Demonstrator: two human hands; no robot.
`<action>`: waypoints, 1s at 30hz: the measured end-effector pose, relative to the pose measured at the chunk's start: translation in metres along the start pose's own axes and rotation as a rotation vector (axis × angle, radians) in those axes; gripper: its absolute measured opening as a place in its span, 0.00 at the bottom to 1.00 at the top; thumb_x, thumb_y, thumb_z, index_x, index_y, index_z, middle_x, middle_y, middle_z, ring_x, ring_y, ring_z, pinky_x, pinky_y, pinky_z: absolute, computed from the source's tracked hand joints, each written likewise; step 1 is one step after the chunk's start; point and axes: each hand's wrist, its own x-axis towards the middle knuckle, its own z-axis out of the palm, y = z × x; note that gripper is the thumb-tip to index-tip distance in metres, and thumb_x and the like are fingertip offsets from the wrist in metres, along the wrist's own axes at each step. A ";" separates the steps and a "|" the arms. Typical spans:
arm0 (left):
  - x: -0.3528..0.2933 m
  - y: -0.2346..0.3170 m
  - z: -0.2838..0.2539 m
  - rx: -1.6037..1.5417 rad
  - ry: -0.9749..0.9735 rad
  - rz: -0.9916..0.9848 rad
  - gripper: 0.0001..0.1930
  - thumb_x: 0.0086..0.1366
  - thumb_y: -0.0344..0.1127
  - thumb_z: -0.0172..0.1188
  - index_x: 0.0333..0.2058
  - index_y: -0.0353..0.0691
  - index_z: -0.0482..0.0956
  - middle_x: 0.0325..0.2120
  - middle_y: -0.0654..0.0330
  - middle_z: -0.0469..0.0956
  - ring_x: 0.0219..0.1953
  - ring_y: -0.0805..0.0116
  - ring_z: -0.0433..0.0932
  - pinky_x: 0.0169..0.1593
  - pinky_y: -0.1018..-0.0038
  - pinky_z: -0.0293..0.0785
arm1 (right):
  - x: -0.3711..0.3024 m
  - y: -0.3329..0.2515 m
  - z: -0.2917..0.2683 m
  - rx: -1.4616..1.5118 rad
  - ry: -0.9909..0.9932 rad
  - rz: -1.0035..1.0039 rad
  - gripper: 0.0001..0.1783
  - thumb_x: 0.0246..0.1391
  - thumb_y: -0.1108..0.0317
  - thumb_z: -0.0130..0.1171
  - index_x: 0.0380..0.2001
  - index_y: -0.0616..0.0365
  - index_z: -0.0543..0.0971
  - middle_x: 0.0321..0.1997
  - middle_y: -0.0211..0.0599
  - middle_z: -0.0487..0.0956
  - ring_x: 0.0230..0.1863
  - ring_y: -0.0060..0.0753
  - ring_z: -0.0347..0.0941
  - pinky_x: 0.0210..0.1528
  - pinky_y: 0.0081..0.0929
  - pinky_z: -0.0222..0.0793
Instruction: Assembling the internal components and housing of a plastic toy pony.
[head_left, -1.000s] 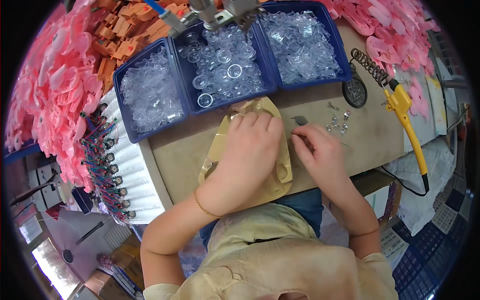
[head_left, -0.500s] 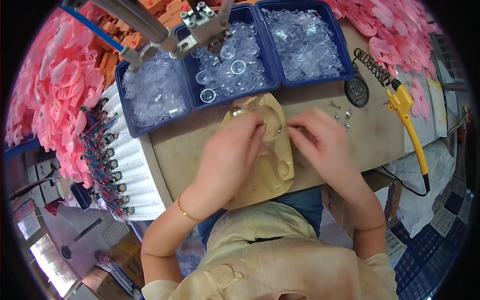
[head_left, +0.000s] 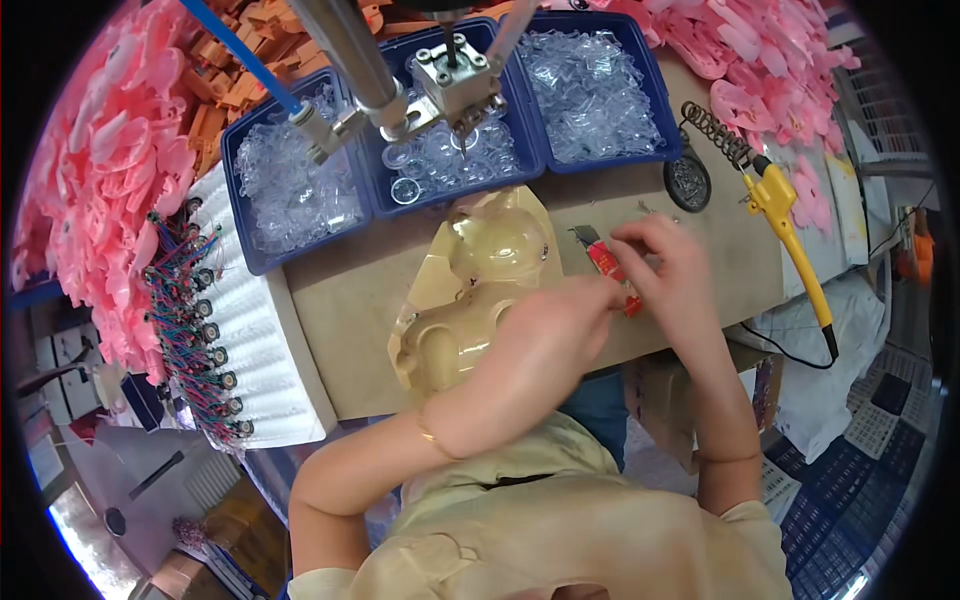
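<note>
A clear moulded plastic shell [head_left: 440,262], with rounded hollows, lies on a yellowish backing on the table in front of me. My left hand [head_left: 555,330] reaches across its lower right part, fingers closed over the lower end of a slim red-handled tool [head_left: 604,262] with a dark flat tip. The tool's exact kind does not show, and the fingertips hide part of it. Beside it on the right, my right hand [head_left: 672,270] has its thumb and forefinger bent and apart, with nothing visible between them. Small fittings sit at the shell's edge.
Blue bins [head_left: 370,205] of clear plastic parts line the back. A metal machine head [head_left: 455,75] hangs over the middle one. Pink parts [head_left: 120,200], wired components [head_left: 205,330] on white foam [head_left: 270,350] and a yellow-handled tool [head_left: 785,220] with a coiled spring surround the work area.
Both hands have left the shell's upper part and moved right, the left one crossing lower. The shell has shifted left, and the red-handled tool has come into view.
</note>
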 end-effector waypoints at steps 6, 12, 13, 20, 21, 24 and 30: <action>0.008 -0.011 0.032 1.139 0.088 0.400 0.12 0.49 0.29 0.54 0.35 0.38 0.76 0.38 0.56 0.75 0.49 0.60 0.70 0.59 0.64 0.58 | -0.009 0.009 0.002 -0.371 -0.010 -0.101 0.07 0.45 0.70 0.60 0.27 0.63 0.76 0.28 0.38 0.72 0.31 0.38 0.71 0.35 0.31 0.66; -0.007 -0.013 -0.014 0.554 0.271 0.293 0.11 0.53 0.27 0.56 0.37 0.37 0.76 0.37 0.56 0.76 0.42 0.62 0.74 0.48 0.67 0.68 | -0.009 0.019 0.011 -0.436 -0.085 -0.112 0.08 0.44 0.68 0.61 0.26 0.61 0.75 0.28 0.38 0.71 0.30 0.38 0.69 0.34 0.31 0.64; -0.004 -0.012 -0.019 0.431 0.308 0.235 0.11 0.54 0.27 0.57 0.39 0.36 0.75 0.36 0.55 0.76 0.40 0.62 0.75 0.45 0.68 0.69 | -0.008 0.018 0.007 -0.216 -0.107 0.028 0.08 0.46 0.68 0.61 0.26 0.62 0.75 0.27 0.35 0.70 0.29 0.33 0.69 0.32 0.27 0.64; 0.052 -0.003 -0.021 0.234 0.125 0.215 0.13 0.56 0.31 0.58 0.40 0.35 0.77 0.32 0.51 0.77 0.32 0.59 0.76 0.36 0.69 0.71 | -0.009 0.007 -0.023 0.197 -0.183 0.093 0.07 0.49 0.70 0.58 0.27 0.63 0.74 0.28 0.29 0.68 0.28 0.19 0.66 0.28 0.18 0.63; 0.057 0.002 -0.022 0.192 -0.004 0.161 0.11 0.55 0.33 0.59 0.37 0.35 0.78 0.29 0.50 0.77 0.33 0.53 0.76 0.36 0.65 0.71 | -0.009 0.003 -0.029 0.197 -0.178 0.097 0.07 0.49 0.70 0.58 0.27 0.63 0.74 0.28 0.29 0.68 0.28 0.19 0.66 0.28 0.18 0.63; 0.054 0.014 -0.022 0.211 0.027 0.097 0.08 0.56 0.33 0.57 0.32 0.37 0.79 0.25 0.50 0.77 0.31 0.54 0.76 0.35 0.65 0.72 | -0.012 0.002 -0.044 0.348 -0.279 0.242 0.07 0.52 0.69 0.56 0.30 0.62 0.74 0.27 0.27 0.70 0.27 0.17 0.66 0.29 0.16 0.63; 0.047 -0.017 0.014 1.063 0.226 0.516 0.08 0.50 0.31 0.55 0.29 0.35 0.78 0.41 0.53 0.76 0.47 0.58 0.74 0.46 0.68 0.70 | -0.031 0.048 -0.045 0.236 0.136 0.343 0.09 0.57 0.67 0.53 0.38 0.61 0.73 0.23 0.22 0.69 0.25 0.12 0.63 0.26 0.12 0.59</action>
